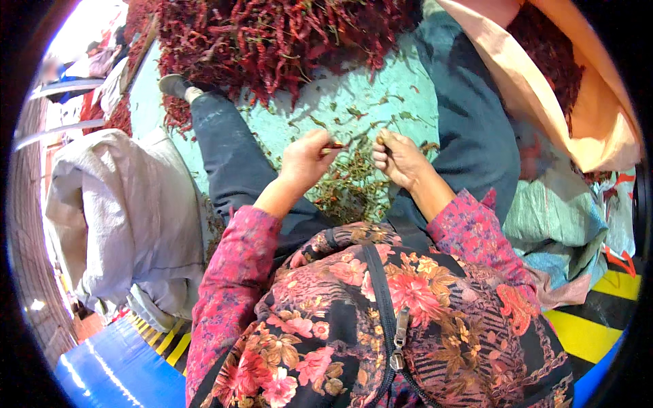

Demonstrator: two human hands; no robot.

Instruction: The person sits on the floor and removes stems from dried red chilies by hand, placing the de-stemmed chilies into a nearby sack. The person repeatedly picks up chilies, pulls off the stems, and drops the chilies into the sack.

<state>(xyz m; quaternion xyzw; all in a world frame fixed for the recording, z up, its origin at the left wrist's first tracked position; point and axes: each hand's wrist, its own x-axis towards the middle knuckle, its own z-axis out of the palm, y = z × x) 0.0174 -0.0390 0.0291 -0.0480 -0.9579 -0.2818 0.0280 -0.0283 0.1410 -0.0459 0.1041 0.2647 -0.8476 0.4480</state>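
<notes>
My left hand (307, 159) is closed around a dried red chili pepper (334, 145), whose end shows between thumb and fingers. Just across a narrow gap, my right hand (402, 159) has thumb and forefinger pinched on a small brownish piece (380, 139), apparently a chili stem; its full shape is hidden. Both hands hover over a heap of green and brown chili stems (352, 191) between my legs. Beyond them, a large pile of dried red chilies (285, 46) covers the far part of the pale green sheet (326, 97).
A rolled-down whitish woven sack (132, 204) stands at left. At right, an orange-lined open sack (607, 127) contains red chilies (546, 56), above a green woven sack (546, 204). My legs (229, 148) flank the sheet. People (97, 61) are blurred at upper left.
</notes>
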